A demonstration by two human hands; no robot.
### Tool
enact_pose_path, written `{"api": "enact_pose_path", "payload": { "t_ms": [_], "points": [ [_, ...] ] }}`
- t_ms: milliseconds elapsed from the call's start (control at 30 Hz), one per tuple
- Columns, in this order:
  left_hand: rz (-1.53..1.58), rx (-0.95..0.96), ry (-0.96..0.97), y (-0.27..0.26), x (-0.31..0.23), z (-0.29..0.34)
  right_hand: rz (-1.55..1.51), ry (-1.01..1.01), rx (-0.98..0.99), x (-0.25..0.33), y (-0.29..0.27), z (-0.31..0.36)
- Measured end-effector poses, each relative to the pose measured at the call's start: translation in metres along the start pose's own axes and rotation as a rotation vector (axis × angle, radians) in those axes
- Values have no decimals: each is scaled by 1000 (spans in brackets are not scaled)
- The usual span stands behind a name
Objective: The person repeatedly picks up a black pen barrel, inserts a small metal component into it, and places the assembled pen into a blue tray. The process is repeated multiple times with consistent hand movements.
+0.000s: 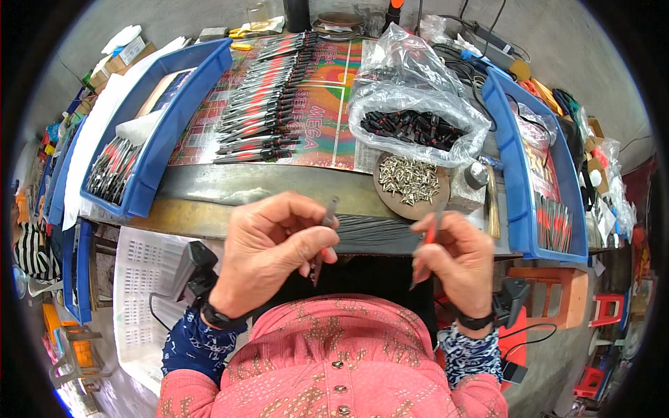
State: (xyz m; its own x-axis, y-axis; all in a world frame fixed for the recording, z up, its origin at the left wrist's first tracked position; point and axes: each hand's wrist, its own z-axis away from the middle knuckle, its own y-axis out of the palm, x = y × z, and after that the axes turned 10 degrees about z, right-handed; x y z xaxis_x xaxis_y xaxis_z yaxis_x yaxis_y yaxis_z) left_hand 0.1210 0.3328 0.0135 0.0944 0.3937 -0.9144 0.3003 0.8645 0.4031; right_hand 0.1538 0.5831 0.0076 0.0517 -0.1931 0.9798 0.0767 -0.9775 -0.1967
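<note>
Just beyond my lap, my left hand [282,240] pinches a slim dark pen barrel [329,211] between thumb and fingers, its upper end pointing up. To its right, my right hand [456,258] grips a slim red and grey pen [431,233], held upright and tilted a little. The two pieces are apart. Beyond the right hand sits a round brown dish [385,197] heaped with small silver metal tips [408,180]. Behind the dish, a clear plastic bag [467,139] gapes around many black pen parts [411,128].
A long row of red, black and silver pens [259,104] lies on printed sheets [324,125]. Blue trays with pens stand at left [150,171] and right [519,188]. A brush [493,209] lies beside the right tray. Below the table's left is a white plastic basket [132,306].
</note>
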Motion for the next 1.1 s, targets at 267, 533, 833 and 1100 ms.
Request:
{"api": "enact_pose_path", "payload": {
  "t_ms": [267,533,833,1100],
  "points": [
    [47,27,-108,3,20,5,-109,-39,231,-6,39,-5],
    [104,30,-122,3,32,8,-32,-120,151,-12,57,-3],
    [213,-28,-168,6,38,8,108,-217,104,-14,61,-1],
    [219,2,-147,4,44,6,112,-181,90,-16,61,-1]
  ]
}}
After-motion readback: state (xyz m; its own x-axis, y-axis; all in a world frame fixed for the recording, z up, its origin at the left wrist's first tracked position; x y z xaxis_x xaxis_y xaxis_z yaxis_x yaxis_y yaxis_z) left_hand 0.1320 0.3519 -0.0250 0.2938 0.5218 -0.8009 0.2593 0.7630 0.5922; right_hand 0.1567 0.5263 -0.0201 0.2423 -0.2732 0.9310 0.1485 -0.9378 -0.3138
